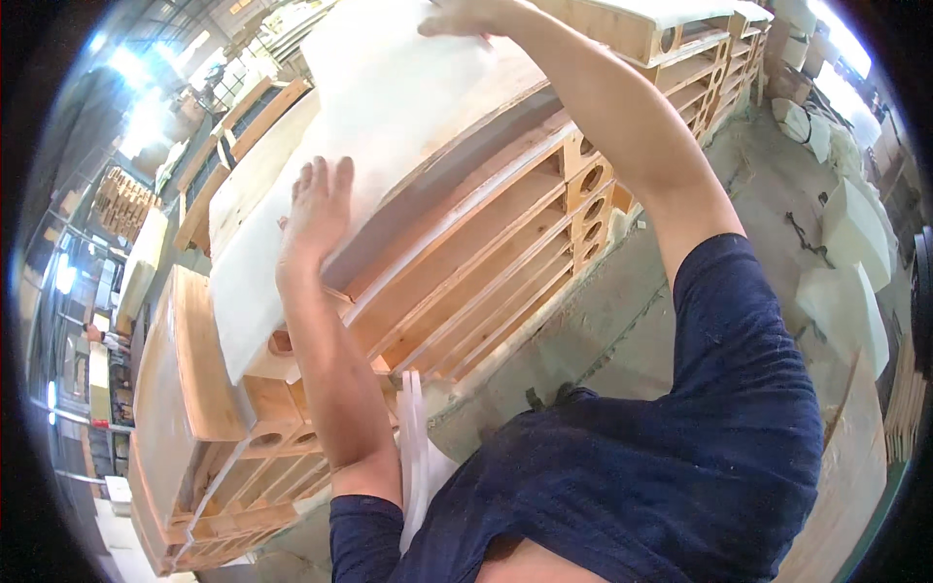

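A thin white sheet, perhaps foam or padding (384, 73), lies over the curved top of a long wooden frame (476, 257). My left hand (317, 216) rests on the sheet by its near edge, fingers stretched out and slightly spread. Further along, at the top of the view, my right hand (473, 17) reaches across the sheet with its fingers extended to the left; part of it is cut off. Neither hand shows anything held. Below the sheet, the open side of the frame shows stacked slats and blocks with round holes.
More wooden frames (199, 369) stand at the left, and another (641, 34) continues at the far right. White strips (413, 457) stand beside my left arm. White foam blocks (844, 301) lie on the floor at the right. A person's hand (94, 333) shows at the far left.
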A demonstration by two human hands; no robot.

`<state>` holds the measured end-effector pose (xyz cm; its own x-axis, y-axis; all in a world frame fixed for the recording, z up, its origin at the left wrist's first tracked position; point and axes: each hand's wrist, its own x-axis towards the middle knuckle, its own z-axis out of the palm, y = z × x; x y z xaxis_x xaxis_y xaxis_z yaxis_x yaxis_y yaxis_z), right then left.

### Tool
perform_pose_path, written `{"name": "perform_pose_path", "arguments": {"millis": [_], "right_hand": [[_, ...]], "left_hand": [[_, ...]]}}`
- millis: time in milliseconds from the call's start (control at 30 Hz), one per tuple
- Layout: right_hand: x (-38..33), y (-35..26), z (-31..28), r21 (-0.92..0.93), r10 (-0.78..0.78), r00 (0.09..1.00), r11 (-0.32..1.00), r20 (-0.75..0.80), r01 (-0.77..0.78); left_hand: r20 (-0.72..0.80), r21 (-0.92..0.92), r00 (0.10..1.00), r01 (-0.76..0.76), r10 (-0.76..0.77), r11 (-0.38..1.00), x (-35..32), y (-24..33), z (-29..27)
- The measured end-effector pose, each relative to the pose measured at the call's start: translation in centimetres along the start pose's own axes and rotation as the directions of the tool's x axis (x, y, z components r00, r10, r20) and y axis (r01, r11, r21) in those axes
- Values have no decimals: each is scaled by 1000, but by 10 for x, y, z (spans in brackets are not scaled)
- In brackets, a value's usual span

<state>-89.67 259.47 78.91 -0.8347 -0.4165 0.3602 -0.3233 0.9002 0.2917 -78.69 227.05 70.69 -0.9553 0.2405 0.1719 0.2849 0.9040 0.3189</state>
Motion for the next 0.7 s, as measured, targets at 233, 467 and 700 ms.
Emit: {"name": "perform_pose_path", "arguments": {"millis": [233,467,700], "right_hand": [[-23,-56,-32,436,216,972,869,95,-236],[-48,-61,25,411,445,890,796,103,-445],[-69,-82,27,325,460,883,824,92,-464]], "left_hand": [[39,168,999,12,-19,986,10,-2,18],[113,220,993,12,-38,975,-1,26,7],[86,214,996,-32,14,976,-3,24,9]]}}
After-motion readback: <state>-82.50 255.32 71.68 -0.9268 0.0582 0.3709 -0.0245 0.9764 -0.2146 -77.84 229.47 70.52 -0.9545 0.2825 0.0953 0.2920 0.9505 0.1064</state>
